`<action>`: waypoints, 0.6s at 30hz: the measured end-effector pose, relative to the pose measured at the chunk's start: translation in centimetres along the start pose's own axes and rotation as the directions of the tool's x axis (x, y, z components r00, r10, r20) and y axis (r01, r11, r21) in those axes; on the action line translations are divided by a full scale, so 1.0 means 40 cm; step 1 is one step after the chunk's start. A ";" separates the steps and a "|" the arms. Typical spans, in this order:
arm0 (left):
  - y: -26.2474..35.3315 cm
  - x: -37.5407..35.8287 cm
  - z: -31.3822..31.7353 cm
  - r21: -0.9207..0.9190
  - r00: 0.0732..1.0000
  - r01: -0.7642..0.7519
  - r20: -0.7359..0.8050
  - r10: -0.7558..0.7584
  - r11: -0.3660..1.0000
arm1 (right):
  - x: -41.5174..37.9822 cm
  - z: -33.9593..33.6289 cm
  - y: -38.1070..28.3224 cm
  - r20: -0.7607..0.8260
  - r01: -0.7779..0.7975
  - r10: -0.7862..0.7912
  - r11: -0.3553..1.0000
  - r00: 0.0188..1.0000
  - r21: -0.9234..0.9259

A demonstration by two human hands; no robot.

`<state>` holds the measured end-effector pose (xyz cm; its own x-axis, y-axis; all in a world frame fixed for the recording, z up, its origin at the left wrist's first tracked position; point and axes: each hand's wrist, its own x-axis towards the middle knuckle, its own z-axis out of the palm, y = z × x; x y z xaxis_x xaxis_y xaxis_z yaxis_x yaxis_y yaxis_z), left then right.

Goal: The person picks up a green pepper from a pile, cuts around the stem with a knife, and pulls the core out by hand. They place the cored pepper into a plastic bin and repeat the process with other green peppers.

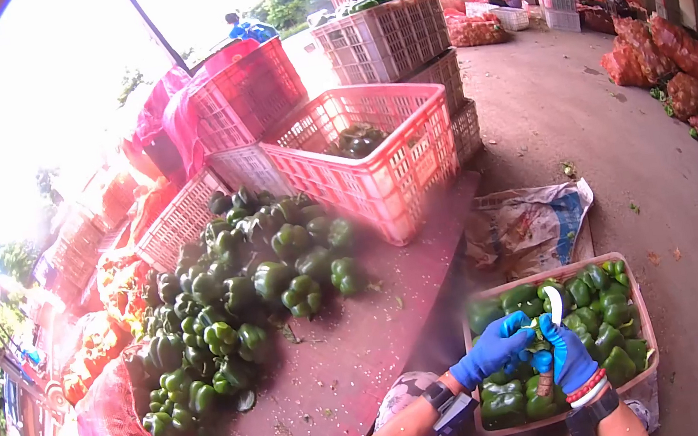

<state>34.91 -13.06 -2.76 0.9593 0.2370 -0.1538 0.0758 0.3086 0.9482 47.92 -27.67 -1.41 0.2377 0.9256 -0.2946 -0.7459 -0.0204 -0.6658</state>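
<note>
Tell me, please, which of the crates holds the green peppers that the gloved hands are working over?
The low pale crate directly beneath both hands, left hand and right hand. It sits on the ground, full of peppers, unlike the taller red crate behind the loose pile.

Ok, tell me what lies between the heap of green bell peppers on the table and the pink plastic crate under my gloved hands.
In the head view, only bare reddish tabletop with small scraps separates the heap of green bell peppers from the pink plastic crate.

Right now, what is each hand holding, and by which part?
The right hand grips a knife by its handle, blade up. The left hand pinches a green pepper near its top, above the crate.
</note>
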 end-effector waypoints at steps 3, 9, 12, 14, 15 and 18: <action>0.027 -0.020 -0.021 -0.058 0.999 -0.015 0.041 0.018 0.998 | 0.026 0.036 0.021 -0.084 -0.040 0.053 0.988 0.995 0.149; 0.040 -0.065 -0.057 -0.609 0.953 -0.165 0.105 0.285 0.776 | 0.032 0.023 -0.022 0.040 0.100 -0.101 0.995 0.994 0.019; 0.117 -0.215 -0.130 -0.541 0.963 -0.239 -0.027 0.268 0.806 | 0.047 -0.042 -0.084 -0.322 0.136 -0.311 0.875 0.894 -0.465; 0.152 -0.400 -0.195 -0.269 0.966 -0.238 -0.164 0.199 0.933 | 0.112 -0.254 -0.054 -0.219 -0.011 -0.629 0.317 0.746 -0.948; 0.184 -0.500 -0.192 -0.239 0.950 -0.136 -0.307 0.058 0.961 | 0.106 -0.308 -0.052 -0.156 -0.143 -0.638 0.073 0.754 -0.987; 0.162 -0.832 -0.232 0.063 0.819 0.427 -0.451 -0.355 0.902 | 0.073 -0.246 -0.066 -0.192 -0.324 -0.477 -0.212 0.858 -0.922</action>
<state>0.94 -10.41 5.94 0.6356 0.4999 -0.5883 0.4949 0.3210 0.8075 56.71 -28.64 -7.28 0.6789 0.7312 -0.0667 0.6548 -0.6440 -0.3955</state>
